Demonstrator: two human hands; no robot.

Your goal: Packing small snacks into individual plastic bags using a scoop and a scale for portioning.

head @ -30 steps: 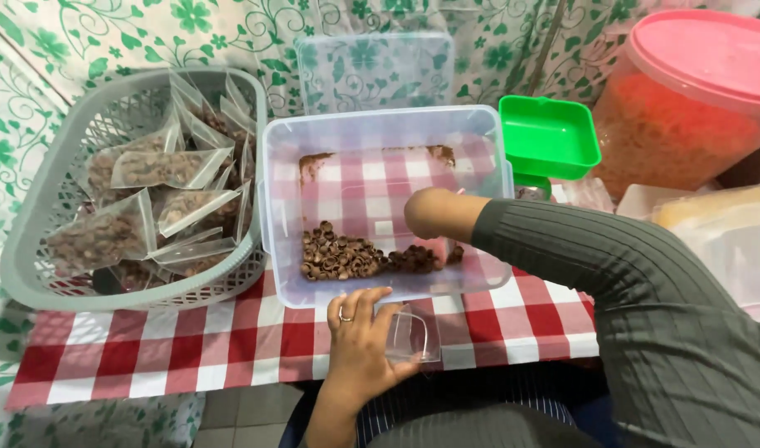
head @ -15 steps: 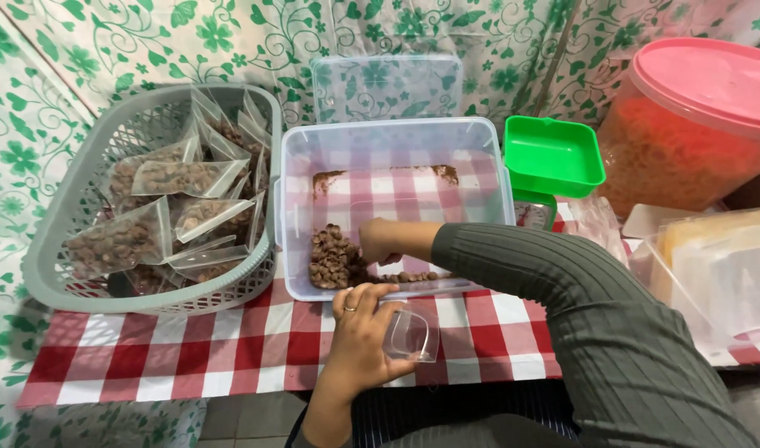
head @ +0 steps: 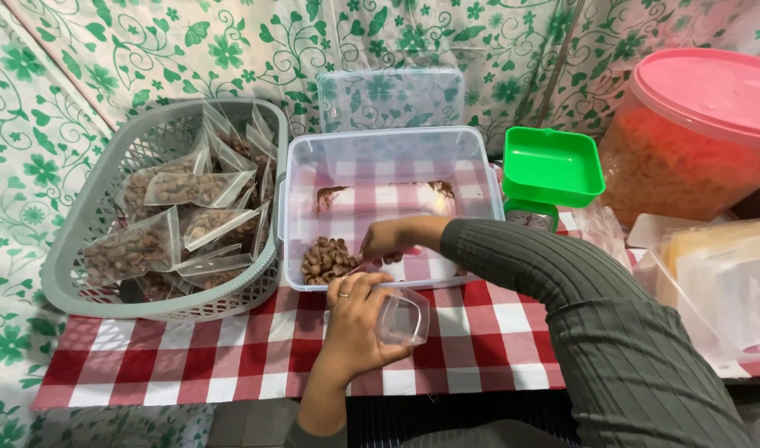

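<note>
A clear rectangular tub (head: 297, 178) sits on the red-checked cloth with a small heap of brown nuts (head: 326, 259) in its near left corner. My right hand (head: 386, 239) reaches into the tub, fingers bunched right beside the heap and touching the nuts. In front of the tub, my left hand (head: 356, 325), with a ring on one finger, holds a small clear plastic cup (head: 401, 316) tilted above the cloth.
A grey mesh basket (head: 69, 278) at left holds several sealed clear bags of nuts. A clear lid (head: 390, 98) leans behind the tub. A green scale (head: 552, 168), a big pink-lidded jar (head: 695, 137) and pale plastic containers (head: 724, 286) stand at right.
My right hand has swept the nuts from the tub's near middle into a heap at its near left corner. My left hand still holds the cup in front of the tub.
</note>
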